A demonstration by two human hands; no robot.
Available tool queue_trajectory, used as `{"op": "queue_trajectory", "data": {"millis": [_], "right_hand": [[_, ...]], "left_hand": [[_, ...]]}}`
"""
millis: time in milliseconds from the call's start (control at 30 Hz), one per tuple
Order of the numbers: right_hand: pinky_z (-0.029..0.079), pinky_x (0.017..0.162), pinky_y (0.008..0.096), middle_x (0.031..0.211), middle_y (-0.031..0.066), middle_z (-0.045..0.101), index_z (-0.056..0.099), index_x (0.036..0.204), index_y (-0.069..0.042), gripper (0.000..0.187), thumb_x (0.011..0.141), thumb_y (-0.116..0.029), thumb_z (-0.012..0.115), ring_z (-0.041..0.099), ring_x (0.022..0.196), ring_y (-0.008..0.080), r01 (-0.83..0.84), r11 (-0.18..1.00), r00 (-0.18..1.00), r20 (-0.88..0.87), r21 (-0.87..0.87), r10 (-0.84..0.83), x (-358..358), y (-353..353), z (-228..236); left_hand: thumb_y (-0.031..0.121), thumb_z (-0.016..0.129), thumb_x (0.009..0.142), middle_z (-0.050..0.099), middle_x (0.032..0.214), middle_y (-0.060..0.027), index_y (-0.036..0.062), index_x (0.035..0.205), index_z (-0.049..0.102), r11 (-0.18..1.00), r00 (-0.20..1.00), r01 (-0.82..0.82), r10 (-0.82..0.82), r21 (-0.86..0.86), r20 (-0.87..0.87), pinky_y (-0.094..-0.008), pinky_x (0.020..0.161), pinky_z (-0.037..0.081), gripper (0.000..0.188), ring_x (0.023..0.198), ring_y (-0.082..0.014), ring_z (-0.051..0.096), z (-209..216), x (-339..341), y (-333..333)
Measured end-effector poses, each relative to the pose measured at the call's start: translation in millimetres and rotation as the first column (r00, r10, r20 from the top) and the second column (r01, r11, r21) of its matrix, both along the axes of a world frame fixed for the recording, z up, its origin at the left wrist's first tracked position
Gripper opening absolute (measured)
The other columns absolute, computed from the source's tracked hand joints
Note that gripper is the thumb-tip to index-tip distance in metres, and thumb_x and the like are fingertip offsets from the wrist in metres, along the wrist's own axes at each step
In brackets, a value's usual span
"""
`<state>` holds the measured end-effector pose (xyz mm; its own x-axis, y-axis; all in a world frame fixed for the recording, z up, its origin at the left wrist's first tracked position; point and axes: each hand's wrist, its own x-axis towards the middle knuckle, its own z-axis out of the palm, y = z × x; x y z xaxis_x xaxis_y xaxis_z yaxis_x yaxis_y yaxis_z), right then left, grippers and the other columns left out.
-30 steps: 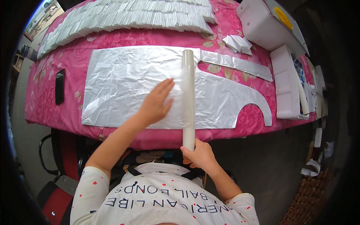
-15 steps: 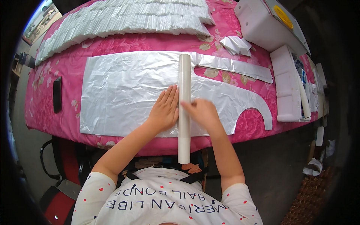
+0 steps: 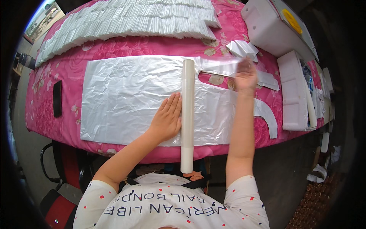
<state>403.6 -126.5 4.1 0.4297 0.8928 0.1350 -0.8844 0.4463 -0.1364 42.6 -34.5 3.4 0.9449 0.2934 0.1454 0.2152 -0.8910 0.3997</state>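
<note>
A thin, shiny white plastic apron lies spread on the table, its neck straps and curved cut-outs toward the right. Across it, pointing toward me, rests a long pale tube, its near end sticking out past the table edge. My left hand lies flat on the apron, fingers stretched and close alongside the tube's left side. Farther right, my right hand is over the upper neck strap. Its fingers are smeared by motion, so I cannot tell whether they grip the strap, part of which is also blurred.
Long rows of folded white plastic packs line the far side of the pink floral tablecloth. A few more folded packs lie near white foam boxes at right. A black oblong object is at left; chairs stand below.
My right hand has left the tube and moved right and away from me to the upper strap. The apron's lower right part has shifted. My left hand stays beside the tube.
</note>
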Motion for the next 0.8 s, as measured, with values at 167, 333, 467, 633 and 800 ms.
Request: {"op": "queue_trajectory", "data": {"millis": [167, 333, 467, 633, 800], "right_hand": [[0.045, 0.092, 0.0389, 0.117, 0.0117, 0.057, 0.052, 0.117, -0.004, 0.034, 0.093, -0.021, 0.036, 0.054, 0.110, 0.0255, 0.506, 0.861, 0.787, 0.437, -0.055, -0.435, -23.5, -1.5, 89.6], [0.047, 0.080, 0.0322, 0.108, 0.0133, 0.059, 0.055, 0.110, -0.001, 0.027, 0.085, -0.007, 0.049, 0.059, 0.093, 0.0247, 0.653, 0.429, -0.689, 0.725, 0.624, -0.006, -166.8, 92.1, 94.6], [0.036, 0.092, 0.0441, 0.112, 0.0225, 0.055, 0.050, 0.118, -0.001, 0.035, 0.088, -0.018, 0.045, 0.048, 0.111, 0.0371, 0.497, 0.860, -0.164, 0.960, -0.119, 0.227, -310.6, 166.2, 86.0], [0.020, 0.105, 0.0501, 0.131, 0.0233, 0.040, 0.042, 0.127, -0.001, 0.045, 0.087, -0.020, 0.046, 0.028, 0.128, 0.0377, 0.534, 0.839, -0.433, 0.820, -0.102, 0.375, -385.7, 203.1, 6.0], [0.019, 0.106, 0.0491, 0.137, 0.0251, 0.030, 0.033, 0.133, 0.000, 0.062, 0.082, -0.027, 0.056, 0.021, 0.131, 0.0403, 0.303, 0.921, -0.600, 0.702, -0.243, 0.383, -413.5, 181.7, 22.6]], "left_hand": [[0.021, 0.038, 0.083, 0.020, 0.144, -0.0210, -0.0072, 0.135, 0.024, 0.999, 1.000, -0.016, 0.016, 0.032, -0.023, -0.0397, 0.111, 0.011, 0.061, 0.135, -0.0312, 0.016, -3.2, -1.7, 1.4], [0.021, 0.039, 0.083, 0.022, 0.143, -0.0223, -0.0074, 0.135, 0.025, 1.000, 1.000, -0.008, 0.008, 0.026, -0.002, -0.0407, 0.110, 0.013, 0.060, 0.135, -0.0320, 0.018, -1.1, -0.1, 0.6], [0.019, 0.037, 0.083, 0.023, 0.142, -0.0243, -0.0100, 0.134, 0.024, 0.998, 0.987, -0.022, 0.013, 0.054, 0.160, -0.0433, 0.109, 0.015, 0.060, 0.134, -0.0338, 0.021, -18.9, -6.2, 3.5], [0.019, 0.037, 0.082, 0.020, 0.141, -0.0273, -0.0111, 0.134, 0.022, 0.998, 0.997, 0.038, -0.041, 0.052, 0.063, -0.0429, 0.110, 0.013, 0.062, 0.134, -0.0363, 0.017, -13.8, 1.1, 3.4], [0.020, 0.042, 0.081, 0.015, 0.143, -0.0270, -0.0107, 0.135, 0.020, 1.000, 0.998, 0.007, -0.008, 0.020, 0.057, -0.0429, 0.111, 0.009, 0.065, 0.135, -0.0359, 0.012, -16.4, -2.9, 4.6]]}}
